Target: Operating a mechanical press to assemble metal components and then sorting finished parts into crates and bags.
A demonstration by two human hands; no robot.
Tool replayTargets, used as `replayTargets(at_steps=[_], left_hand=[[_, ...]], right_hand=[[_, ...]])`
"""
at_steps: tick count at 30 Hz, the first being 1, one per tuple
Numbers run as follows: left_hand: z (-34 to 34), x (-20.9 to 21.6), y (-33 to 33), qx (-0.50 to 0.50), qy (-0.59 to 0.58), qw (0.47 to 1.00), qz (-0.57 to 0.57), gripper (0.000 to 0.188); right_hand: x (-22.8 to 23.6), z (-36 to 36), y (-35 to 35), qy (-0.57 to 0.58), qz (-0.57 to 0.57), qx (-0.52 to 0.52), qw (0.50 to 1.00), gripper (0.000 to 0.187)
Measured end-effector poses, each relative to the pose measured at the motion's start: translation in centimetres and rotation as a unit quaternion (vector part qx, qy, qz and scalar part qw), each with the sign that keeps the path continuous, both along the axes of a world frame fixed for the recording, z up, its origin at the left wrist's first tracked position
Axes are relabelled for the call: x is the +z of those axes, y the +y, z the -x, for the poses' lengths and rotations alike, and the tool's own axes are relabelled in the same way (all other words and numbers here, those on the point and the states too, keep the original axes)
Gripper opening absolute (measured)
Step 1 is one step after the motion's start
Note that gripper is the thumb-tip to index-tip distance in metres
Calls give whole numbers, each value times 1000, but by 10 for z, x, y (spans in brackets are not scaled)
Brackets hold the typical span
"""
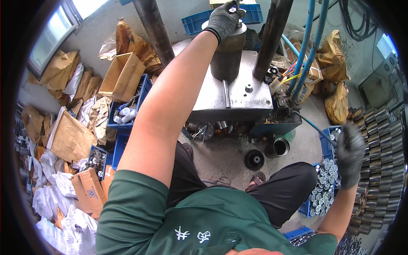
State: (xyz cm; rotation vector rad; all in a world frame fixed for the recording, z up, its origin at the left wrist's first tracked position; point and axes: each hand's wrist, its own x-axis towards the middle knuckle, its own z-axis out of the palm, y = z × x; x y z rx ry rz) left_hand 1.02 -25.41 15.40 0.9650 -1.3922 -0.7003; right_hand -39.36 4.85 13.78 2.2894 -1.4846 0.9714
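1. Head view: the two hands were well apart, both in dark grey gloves.
2. The left hand (223, 22) was at the top centre of the frame, its fingers bent at small metal fittings (239, 24) on top of a dark upright cylinder (228, 59). I could not tell whether the fingers were clamped on one.
3. The right hand (350, 157) was at the right of the frame, blurred, near a blue bin of silver wheel-shaped parts (323, 189) and stacked metal cylinders (384, 157). Its grip could not be made out.
4. The dark upright cylinder stood on a pale metal worktop (204, 100), upper centre, between two dark columns, the left one (154, 32) and the right one (273, 40). A metal rod (226, 94) extended from its foot toward the front edge.
5. Blue hoses (300, 53) ran down beside the right column.
6. Below the worktop, just right of centre, a black round part (254, 160) and a hollow dark cylinder (279, 147) were on the floor (212, 163).
7. At the upper left, an open brown box (122, 76) leaned among paper sacks (72, 135).
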Motion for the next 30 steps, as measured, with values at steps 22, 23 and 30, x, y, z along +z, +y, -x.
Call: replayTargets(at_steps=[22,23,30], left_hand=[[1,0,1,-7,-8,1000,7,43],[1,0,2,37,-52,998,22,43],[0,-1,0,51,-76,995,27,42]], right_hand=[[-35,-11,62,96,-365,2,926,26],[-40,-11,66,92,-387,-8,918,24],[-33,-11,61,56,-375,-34,925,24]])
